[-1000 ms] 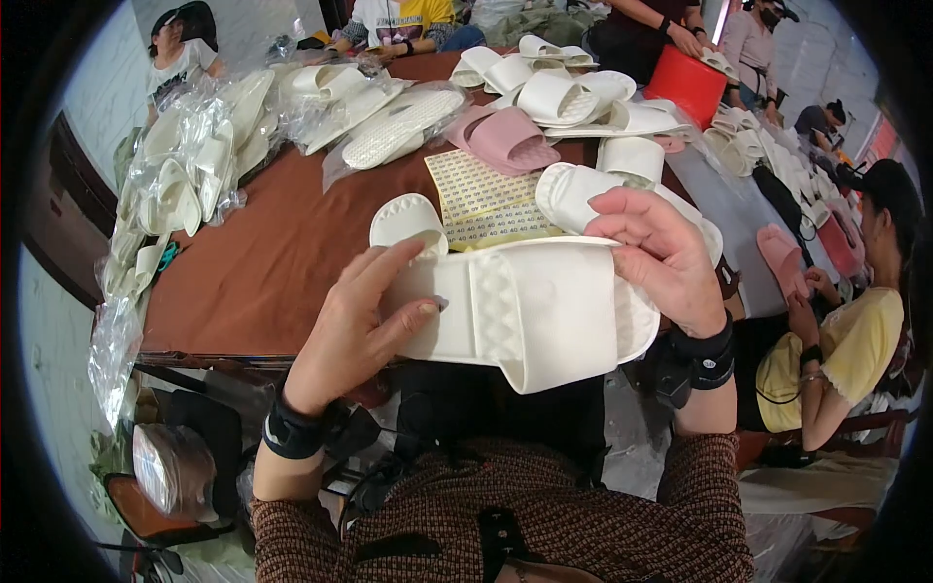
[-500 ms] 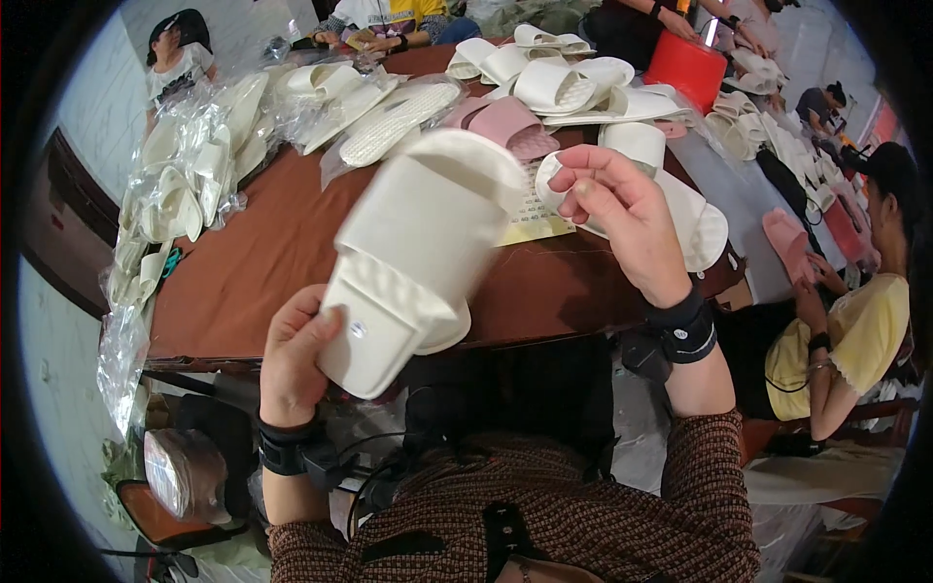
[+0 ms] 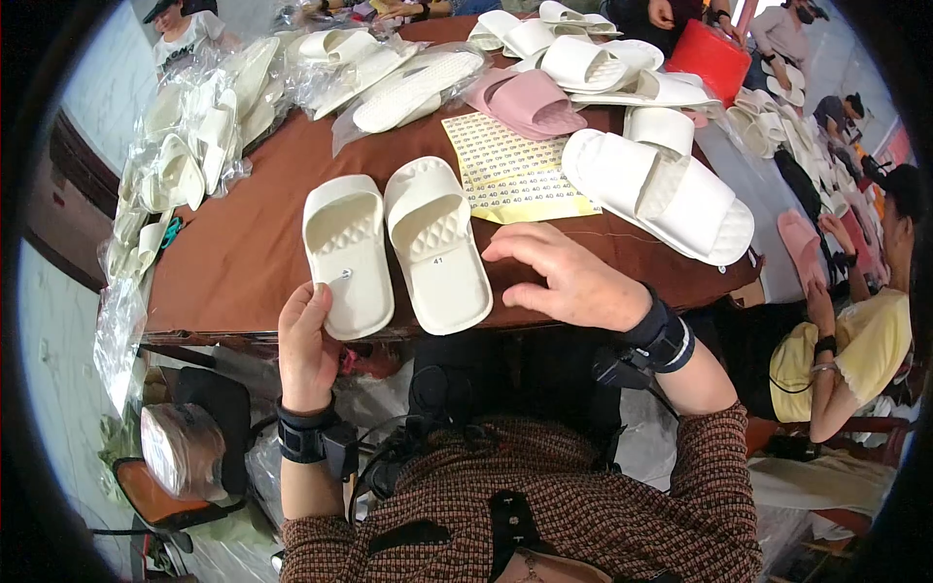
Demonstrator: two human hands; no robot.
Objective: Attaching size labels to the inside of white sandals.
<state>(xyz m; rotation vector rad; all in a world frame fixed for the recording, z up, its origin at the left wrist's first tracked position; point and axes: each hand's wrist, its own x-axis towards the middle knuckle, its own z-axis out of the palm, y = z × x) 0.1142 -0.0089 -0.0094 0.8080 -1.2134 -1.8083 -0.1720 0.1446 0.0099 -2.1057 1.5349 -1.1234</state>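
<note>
Side by side at the table's front edge are two cream slippers, straps toward the far side. My left hand [image 3: 307, 345] grips the left slipper [image 3: 360, 291] by its heel, thumb on top; a small round sticker shows on its insole. The right slipper [image 3: 445, 291] lies close beside it with a dark mark on its insole. Just right of that slipper, my right hand [image 3: 578, 277] is open, thumb and fingers apart, holding nothing I can see. A yellow-backed sheet of printed stickers [image 3: 510, 165] lies beyond.
White slippers [image 3: 695, 209] overlap right of the sheet, and pink slippers [image 3: 530, 102] lie behind it. Bagged slippers [image 3: 209, 146] line the table's left side. A red bucket [image 3: 708, 60] stands at the far right. Nearby, a person in yellow [image 3: 846, 340] handles a pink slipper.
The cream slippers, held up stacked together before, are now lowered and lie side by side. My right hand has come down and left, from a raised pinch to open beside the right slipper.
</note>
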